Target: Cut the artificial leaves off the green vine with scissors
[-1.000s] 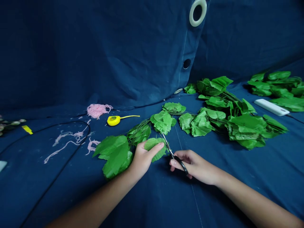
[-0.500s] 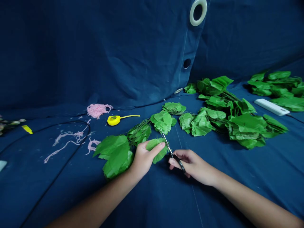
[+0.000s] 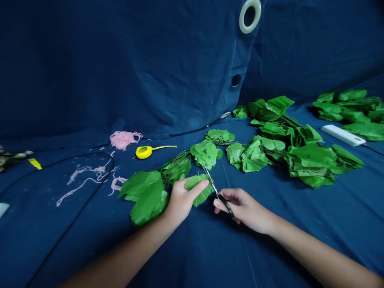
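My left hand (image 3: 180,200) is closed on a bunch of green artificial leaves (image 3: 199,188), thumb pressed on top. My right hand (image 3: 244,208) grips small black-handled scissors (image 3: 219,194), whose blades point up and left, right beside the held leaves. A garland of more green leaves (image 3: 207,154) runs from the left hand back towards the right. All of this lies on a dark blue cloth (image 3: 210,248).
A big pile of green leaves (image 3: 303,154) lies to the right, another heap (image 3: 354,110) at far right by a white bar-shaped object (image 3: 343,135). A yellow tape measure (image 3: 144,152), pink thread scraps (image 3: 123,139) and a black cable (image 3: 90,196) lie to the left. A blue curtain with a white ring (image 3: 250,16) hangs behind.
The right hand with the scissors has shifted slightly left, closer to the held leaves. The left hand stays put.
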